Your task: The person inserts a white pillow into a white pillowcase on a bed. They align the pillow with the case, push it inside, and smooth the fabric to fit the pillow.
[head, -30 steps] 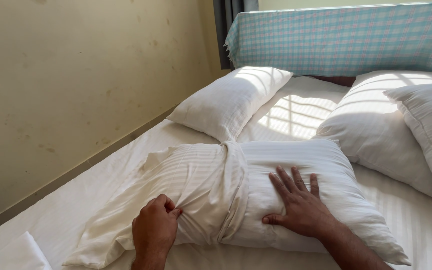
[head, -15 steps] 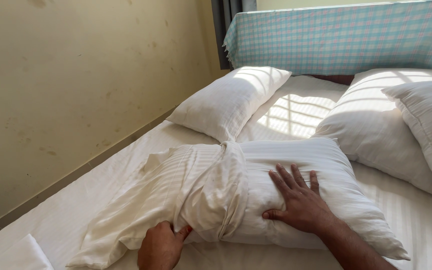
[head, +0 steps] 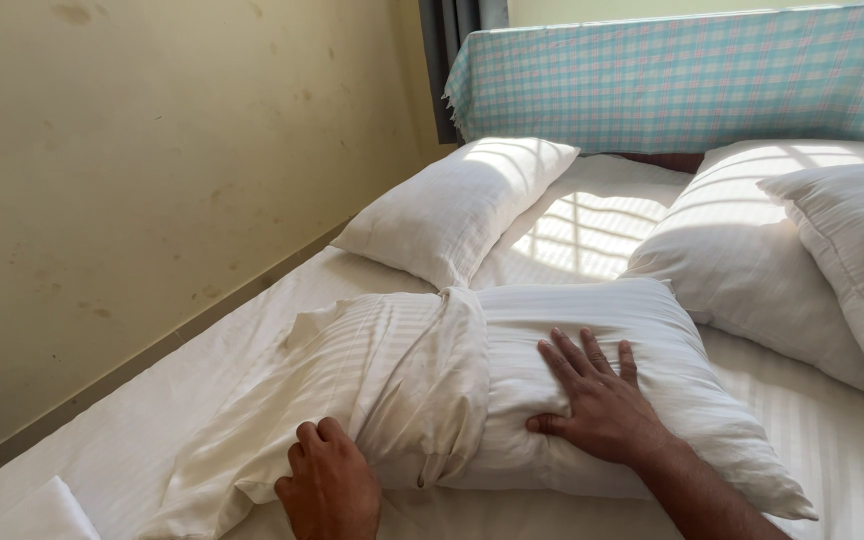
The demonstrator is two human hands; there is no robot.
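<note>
Left hand (head: 330, 490) grips the bunched, cream-coloured pillowcase (head: 352, 390), fingers curled into the fabric at the near edge of the bed (head: 152, 420). The case is half-drawn over the white striped pillow (head: 602, 330) lying mid-bed. Right hand (head: 597, 405) presses flat on that pillow, fingers spread wide.

left hand (head: 329, 492) is now lower, at the near edge, and the pillowcase (head: 352, 390) is bunched up further right over the pillow (head: 602, 340)

White-sheeted bed (head: 152, 440): four pillows (head: 592, 330), folded cloth (head: 42, 512).
</note>
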